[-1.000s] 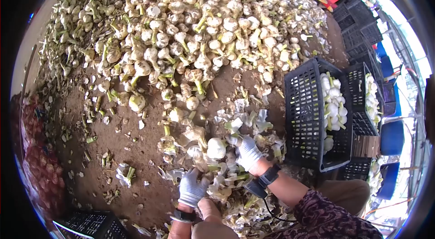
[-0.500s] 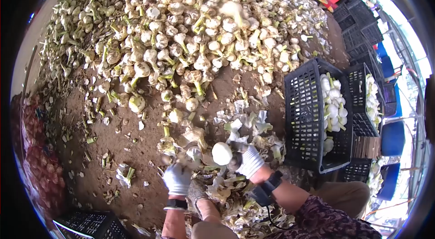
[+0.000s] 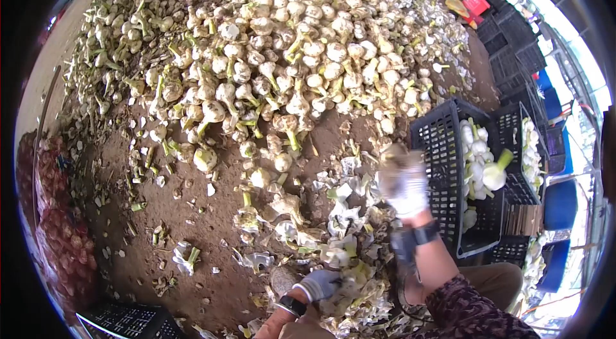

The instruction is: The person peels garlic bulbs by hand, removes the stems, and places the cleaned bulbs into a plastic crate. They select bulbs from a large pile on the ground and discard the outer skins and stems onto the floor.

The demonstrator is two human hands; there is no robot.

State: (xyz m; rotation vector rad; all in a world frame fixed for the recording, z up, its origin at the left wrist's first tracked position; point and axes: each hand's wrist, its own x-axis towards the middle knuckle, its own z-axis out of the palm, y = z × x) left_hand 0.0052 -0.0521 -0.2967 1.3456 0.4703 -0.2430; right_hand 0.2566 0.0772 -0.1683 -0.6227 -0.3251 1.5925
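Many garlic peels (image 3: 368, 278) beside left hand (image 3: 317, 285); blurred right hand (image 3: 404, 186) near black crate (image 3: 439, 169); fingers' grip unclear, both.

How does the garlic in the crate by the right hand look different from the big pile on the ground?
The crate garlic is mostly clean and white; much of the ground pile is stained brown. The crate garlic sits boxed in; the ground pile spreads loose. Both show greenish stems.

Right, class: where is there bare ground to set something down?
Scrap-dotted soil between the red bags and the peelings is mostly bare; a smaller patch separates the bulb heap from the peelings. It is crowded on the heap and around the left hand.
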